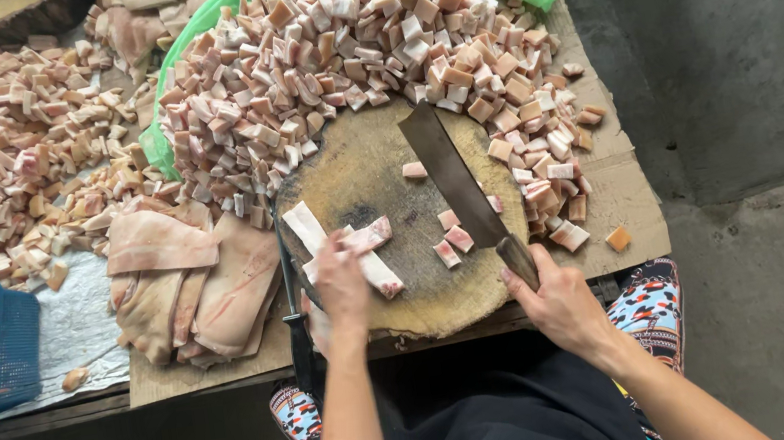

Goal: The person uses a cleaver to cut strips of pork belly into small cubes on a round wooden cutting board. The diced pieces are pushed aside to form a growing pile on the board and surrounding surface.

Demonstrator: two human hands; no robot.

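The left hand presses its fingers down on strips of pork skin to steady them on the round chopping block, the right hand grips the cleaver, and cut cubes are heaped beyond.

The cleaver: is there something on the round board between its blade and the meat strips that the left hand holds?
Nothing blocks it. Between the cleaver in the right hand and the meat strips under the left hand lie only a few small cut cubes on the round wooden board.
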